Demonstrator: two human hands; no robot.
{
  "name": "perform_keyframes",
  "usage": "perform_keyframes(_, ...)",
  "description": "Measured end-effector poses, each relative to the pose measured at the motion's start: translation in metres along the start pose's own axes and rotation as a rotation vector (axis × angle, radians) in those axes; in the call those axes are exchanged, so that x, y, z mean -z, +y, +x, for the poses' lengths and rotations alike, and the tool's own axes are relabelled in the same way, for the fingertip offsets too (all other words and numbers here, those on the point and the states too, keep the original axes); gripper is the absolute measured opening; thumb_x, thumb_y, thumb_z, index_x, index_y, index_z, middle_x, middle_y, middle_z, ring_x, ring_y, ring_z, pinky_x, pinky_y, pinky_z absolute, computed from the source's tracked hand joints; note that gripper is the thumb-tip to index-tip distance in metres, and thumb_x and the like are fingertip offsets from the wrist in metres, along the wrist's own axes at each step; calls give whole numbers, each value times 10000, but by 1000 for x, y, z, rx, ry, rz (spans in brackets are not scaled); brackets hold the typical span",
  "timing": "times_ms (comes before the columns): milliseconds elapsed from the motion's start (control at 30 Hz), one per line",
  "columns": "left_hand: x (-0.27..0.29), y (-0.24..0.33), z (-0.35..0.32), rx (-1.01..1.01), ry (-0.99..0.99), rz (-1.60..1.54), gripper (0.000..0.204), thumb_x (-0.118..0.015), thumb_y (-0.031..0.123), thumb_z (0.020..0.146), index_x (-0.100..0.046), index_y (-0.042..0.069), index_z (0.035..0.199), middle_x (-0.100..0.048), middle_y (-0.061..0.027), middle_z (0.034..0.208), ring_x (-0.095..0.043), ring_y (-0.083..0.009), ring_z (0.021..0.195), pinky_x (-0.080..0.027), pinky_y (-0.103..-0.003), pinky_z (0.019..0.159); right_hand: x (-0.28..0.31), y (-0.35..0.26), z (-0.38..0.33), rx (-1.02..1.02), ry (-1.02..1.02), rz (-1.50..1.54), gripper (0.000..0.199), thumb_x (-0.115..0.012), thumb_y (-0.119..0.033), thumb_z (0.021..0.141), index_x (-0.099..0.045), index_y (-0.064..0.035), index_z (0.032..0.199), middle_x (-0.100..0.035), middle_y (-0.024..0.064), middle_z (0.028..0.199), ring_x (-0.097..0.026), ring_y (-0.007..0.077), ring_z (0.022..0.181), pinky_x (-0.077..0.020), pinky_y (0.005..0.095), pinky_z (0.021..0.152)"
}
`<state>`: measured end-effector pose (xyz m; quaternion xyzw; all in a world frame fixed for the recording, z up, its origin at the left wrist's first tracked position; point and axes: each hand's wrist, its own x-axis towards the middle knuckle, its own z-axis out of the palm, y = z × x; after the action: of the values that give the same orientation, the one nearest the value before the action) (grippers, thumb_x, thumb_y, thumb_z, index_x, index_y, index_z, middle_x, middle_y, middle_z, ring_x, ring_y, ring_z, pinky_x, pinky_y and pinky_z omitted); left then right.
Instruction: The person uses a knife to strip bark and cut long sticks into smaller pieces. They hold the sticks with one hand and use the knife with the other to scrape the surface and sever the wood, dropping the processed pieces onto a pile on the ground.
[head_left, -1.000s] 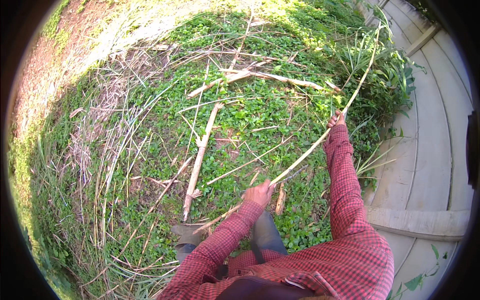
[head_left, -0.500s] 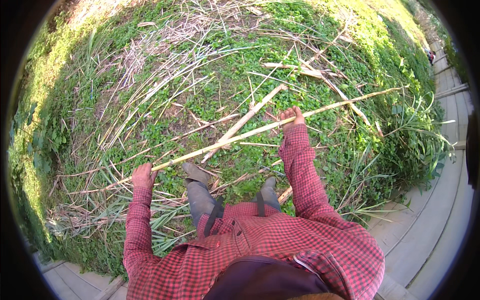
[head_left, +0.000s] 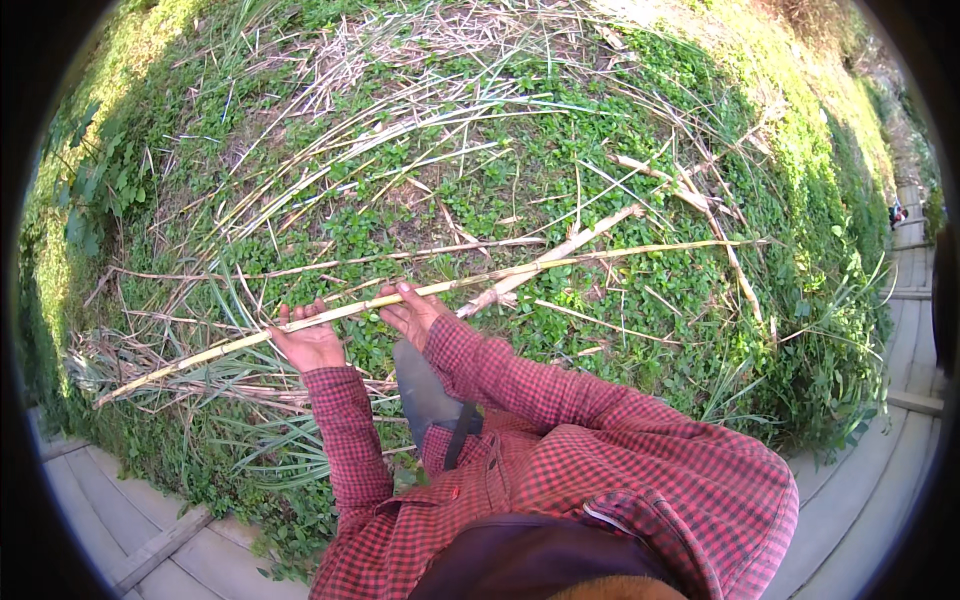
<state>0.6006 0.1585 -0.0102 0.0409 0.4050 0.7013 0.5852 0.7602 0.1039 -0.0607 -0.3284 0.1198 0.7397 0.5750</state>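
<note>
A long, thin yellow-green cane stalk stretches across in front of me, its left end lower and nearer, its thin right end farther off. My left hand is turned palm up, and the stalk lies across its fingers. Close beside it, my right hand holds the same stalk, thumb on top. The two hands are only a short gap apart, left of my body. Beyond the right hand, the stalk passes over a thick, pale dry stem on the ground.
Dry canes lie scattered over low green plants ahead. Broken brown stems lie to the far right. Long grass blades lie near my left forearm. Concrete slabs border the ground at right, and more slabs lie at lower left.
My right hand has come left along the stalk, close to my left hand. The left hand has turned palm up. The stalk has shifted left.
</note>
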Motion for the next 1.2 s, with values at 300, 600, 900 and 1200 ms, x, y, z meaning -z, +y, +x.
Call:
perform_keyframes(300,-61,181,171,-183,149,-107,437,-295,472,943,-347,134,670,-269,36,472,-235,-80,378,-206,-208,319,-14,-140,-14,913,324,-2311,531,-640,-353,759,-490,-88,1194,-544,138,1142,-487,302,1109,-320,413,1006)
perform_keyframes(600,-22,345,333,-181,299,-121,495,-318,498,917,-285,164,553,-219,45,421,-172,-86,318,-139,-225,271,-122,-195,8,499,-203,-2399,448,-571,-538,772,-575,-111,907,-615,110,664,-616,291,600,-512,424,599)
perform_keyframes(900,-101,405,400,-157,67,237,776,-433,432,893,3,25,1389,-268,-290,1355,-311,-383,1263,-275,-515,1042,-313,-247,178,963,-383,-2598,444,-390,-528,883,-550,-121,962,-608,108,686,-615,274,608,-510,391,553)
perform_keyframes(1200,-51,52,328,643,256,929,598,-426,364,883,-280,25,1354,-445,-226,1263,-454,-311,1141,-385,-405,955,-419,-435,540,1182,-277,-2723,361,-540,-345,843,-594,-89,1092,-617,129,900,-594,308,829,-482,408,721)
